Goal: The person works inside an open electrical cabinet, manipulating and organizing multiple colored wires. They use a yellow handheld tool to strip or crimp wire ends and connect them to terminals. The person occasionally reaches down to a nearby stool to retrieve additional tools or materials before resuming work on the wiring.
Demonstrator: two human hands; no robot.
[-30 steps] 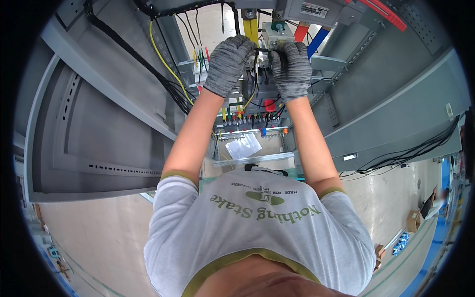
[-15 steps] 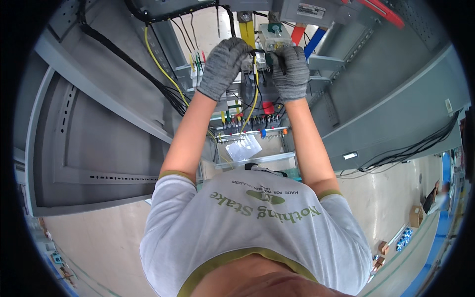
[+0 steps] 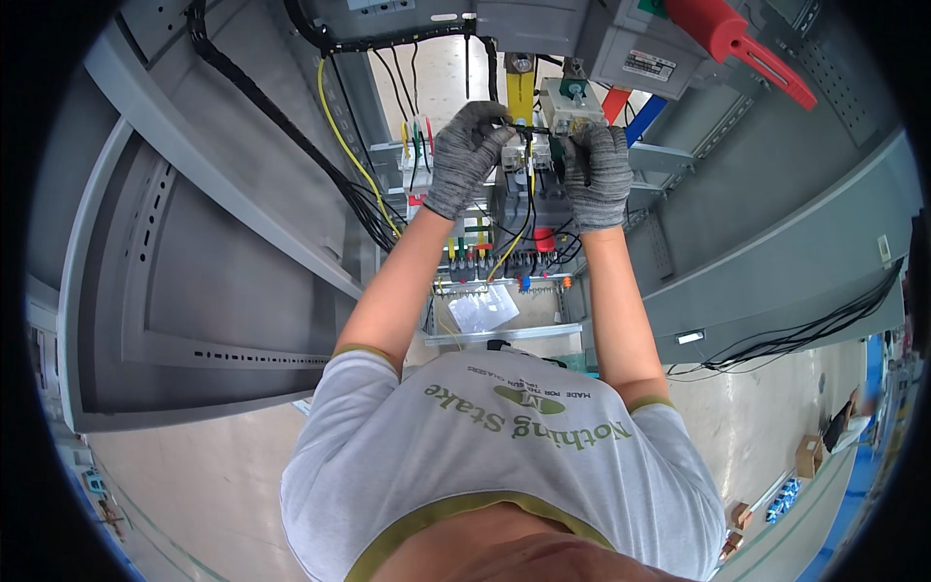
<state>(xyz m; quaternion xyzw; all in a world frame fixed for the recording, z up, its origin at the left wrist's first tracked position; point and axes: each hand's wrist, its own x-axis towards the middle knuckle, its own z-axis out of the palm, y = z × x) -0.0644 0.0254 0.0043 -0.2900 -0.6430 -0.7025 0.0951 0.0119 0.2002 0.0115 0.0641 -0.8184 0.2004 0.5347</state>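
Observation:
In a grey knit glove, my left hand (image 3: 465, 160) pinches one end of a thin black strip (image 3: 529, 129), a wire or cable tie; I cannot tell which. The strip crosses the top of a hanging bundle of black and yellow wires (image 3: 530, 184). At its other end is my gloved right hand (image 3: 597, 175), fingers curled in; its fingertip contact is partly hidden. Behind the hands stand a yellow busbar (image 3: 520, 92) and a clear-covered block (image 3: 572, 105) with a green part on top.
Grey cabinet panels (image 3: 233, 252) rise on both sides. A red handle (image 3: 747, 48) juts out at upper right. A black cable bundle (image 3: 281, 136) and a yellow wire (image 3: 347, 145) run down the left. Below the hands are a terminal row (image 3: 485, 264) and a paper sheet (image 3: 483, 308).
The view has shifted, so the cabinet and hands sit lower and further right. My left hand has turned, showing its thumb and finger pinched at the strip. Both hands stay by the wires.

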